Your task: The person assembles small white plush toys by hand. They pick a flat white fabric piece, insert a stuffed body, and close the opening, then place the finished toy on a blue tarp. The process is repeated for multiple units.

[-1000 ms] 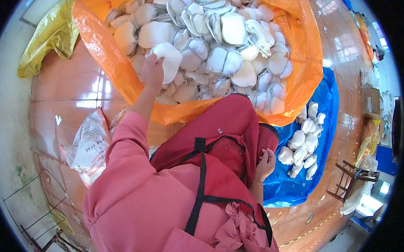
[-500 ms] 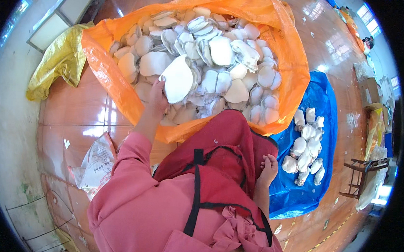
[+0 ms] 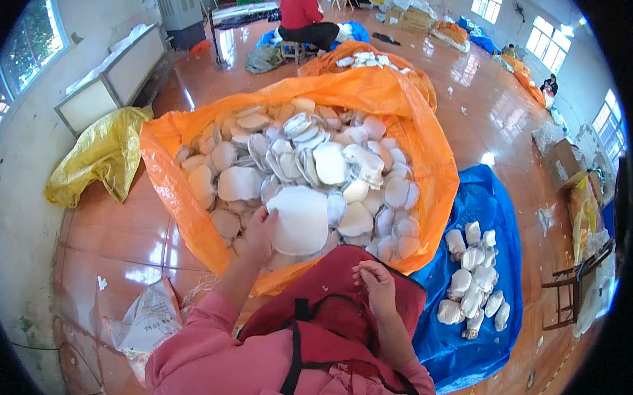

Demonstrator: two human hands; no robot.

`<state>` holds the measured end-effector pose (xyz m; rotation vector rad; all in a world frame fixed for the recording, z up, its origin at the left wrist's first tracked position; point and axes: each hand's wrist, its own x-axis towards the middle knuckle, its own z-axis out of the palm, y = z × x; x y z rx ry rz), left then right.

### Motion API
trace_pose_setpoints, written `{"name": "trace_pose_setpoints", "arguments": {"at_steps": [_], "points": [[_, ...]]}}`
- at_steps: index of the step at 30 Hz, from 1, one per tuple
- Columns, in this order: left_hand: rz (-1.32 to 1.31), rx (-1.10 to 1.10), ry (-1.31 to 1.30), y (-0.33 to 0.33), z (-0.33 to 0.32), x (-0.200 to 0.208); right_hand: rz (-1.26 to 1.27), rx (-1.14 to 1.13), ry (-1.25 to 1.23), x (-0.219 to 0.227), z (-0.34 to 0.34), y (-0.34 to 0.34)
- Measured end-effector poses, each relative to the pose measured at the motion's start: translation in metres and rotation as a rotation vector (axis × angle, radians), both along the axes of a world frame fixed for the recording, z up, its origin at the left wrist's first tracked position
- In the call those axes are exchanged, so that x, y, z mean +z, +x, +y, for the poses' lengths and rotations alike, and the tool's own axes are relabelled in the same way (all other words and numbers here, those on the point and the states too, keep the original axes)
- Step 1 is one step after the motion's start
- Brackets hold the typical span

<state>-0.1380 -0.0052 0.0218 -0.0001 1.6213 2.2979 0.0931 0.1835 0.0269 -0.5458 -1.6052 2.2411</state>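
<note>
My left hand (image 3: pixel 260 236) is closed on the edge of a flat, rounded-square white pad (image 3: pixel 300 221), held above the near part of a big heap. That heap is of similar white and cream pads (image 3: pixel 239 183), some in stacks, inside an open orange plastic sack (image 3: pixel 432 142). Over the red apron (image 3: pixel 313 275) on my lap, my right hand (image 3: pixel 376 283) is raised with its fingers curled in; whether anything small is between them is hidden.
To the right, a blue sheet (image 3: pixel 482 194) bears several white bundles (image 3: pixel 475 275). A yellow sack (image 3: pixel 107 149) lies at left, a white woven sack (image 3: pixel 145 324) near left. Beyond, another person (image 3: pixel 303 17) sits by an orange sack (image 3: pixel 407 71). A wooden chair (image 3: pixel 574 286) stands at far right.
The view has tilted up, showing more of the room. My left hand has brought the pad nearer to me and turned its broad face up. My right hand has risen and moved inward over my lap.
</note>
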Motion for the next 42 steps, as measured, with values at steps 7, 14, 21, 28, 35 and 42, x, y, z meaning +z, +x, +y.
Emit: {"name": "trace_pose_setpoints", "arguments": {"at_steps": [7,14,21,28,35,42], "points": [[0.596,-0.118,-0.650,0.043,-0.005,0.031,0.018,0.001,-0.017,0.002,-0.018,-0.048],[0.662,-0.287,-0.598,0.066,-0.003,0.033,0.027,-0.029,-0.079,-0.004,-0.024,-0.056],[0.490,-0.343,-0.452,0.077,0.002,0.034,0.061,-0.131,-0.278,-0.012,-0.018,-0.057],[0.782,-0.389,-0.596,0.088,0.000,0.042,0.022,-0.186,-0.368,-0.011,-0.014,-0.056],[1.191,-0.400,-0.514,0.085,-0.002,0.045,-0.098,-0.174,-0.297,-0.029,-0.011,-0.056],[1.228,-0.367,-0.536,0.093,-0.002,0.053,-0.172,-0.110,-0.277,-0.039,-0.013,-0.051]]}}
